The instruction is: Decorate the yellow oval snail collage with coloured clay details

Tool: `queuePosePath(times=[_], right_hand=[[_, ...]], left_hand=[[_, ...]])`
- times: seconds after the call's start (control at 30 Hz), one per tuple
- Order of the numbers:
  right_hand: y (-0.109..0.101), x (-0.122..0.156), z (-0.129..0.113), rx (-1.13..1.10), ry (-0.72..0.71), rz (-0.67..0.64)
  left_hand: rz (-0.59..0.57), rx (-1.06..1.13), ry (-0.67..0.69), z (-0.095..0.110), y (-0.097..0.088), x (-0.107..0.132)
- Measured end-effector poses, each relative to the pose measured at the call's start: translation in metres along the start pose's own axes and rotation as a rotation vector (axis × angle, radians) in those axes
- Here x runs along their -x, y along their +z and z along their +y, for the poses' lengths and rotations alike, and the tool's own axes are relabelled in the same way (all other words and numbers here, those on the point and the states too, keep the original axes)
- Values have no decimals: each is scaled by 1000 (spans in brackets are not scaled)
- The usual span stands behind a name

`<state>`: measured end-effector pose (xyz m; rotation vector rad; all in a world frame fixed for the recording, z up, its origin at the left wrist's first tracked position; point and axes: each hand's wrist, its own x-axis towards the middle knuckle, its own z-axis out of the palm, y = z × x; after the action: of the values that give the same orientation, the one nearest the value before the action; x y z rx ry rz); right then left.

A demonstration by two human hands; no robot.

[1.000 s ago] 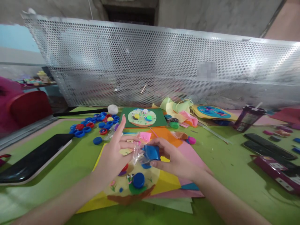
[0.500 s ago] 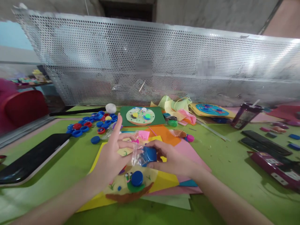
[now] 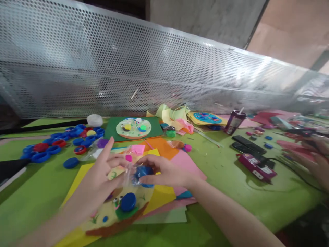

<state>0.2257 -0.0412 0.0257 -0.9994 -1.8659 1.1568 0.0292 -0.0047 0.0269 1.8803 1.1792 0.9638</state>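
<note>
My right hand (image 3: 167,173) is closed around a small clear plastic bag (image 3: 143,172) that holds a blue lump like modelling clay. My left hand (image 3: 106,168) pinches the bag's loose clear end, its index finger pointing up. Both hands are above a round pale craft picture (image 3: 102,209) lying on yellow paper (image 3: 163,197). On the picture, a blue bottle cap (image 3: 128,201) forms the shell of a green clay snail with googly eyes, above a brown strip. My left fingers hide part of the picture.
Bottle-cap rings (image 3: 53,150) and a loose blue cap (image 3: 71,163) lie left. A finished picture (image 3: 133,127) is behind. At right stand a drink cup (image 3: 234,121), a purple power strip (image 3: 257,168) and another person's hand (image 3: 312,164). A perforated metal panel (image 3: 154,68) rises behind.
My view has turned right, so the table's things sit further left and another person's hand has entered at the right. Both my hands still hold the bag.
</note>
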Motion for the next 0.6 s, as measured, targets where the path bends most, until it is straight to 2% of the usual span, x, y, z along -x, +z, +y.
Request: queuePosePath(times=[0.07,0.13,0.2,0.27,0.37,0.47,0.6], right_hand=[[-3,-1,2,2,2,54],[-6,-2,5,21,15,114],[-9,-2,7,38,26,155],[-11,-1,8,50,26,174],[-11,-1,7,69,21,173],[-10,-2,7,91,18,165],[-11,-3,9,109,12,170]], left_hand=[[-41,98,-104,1,-5,-5],[7,143,-171,2,-11,-10],[41,134,-182,2,-16,-14],[23,92,-179,0,-17,-16],[-11,32,-217,-4,-16,-15],[12,58,-262,-7,-16,-14],[-5,-33,-215,-7,-17,-15]])
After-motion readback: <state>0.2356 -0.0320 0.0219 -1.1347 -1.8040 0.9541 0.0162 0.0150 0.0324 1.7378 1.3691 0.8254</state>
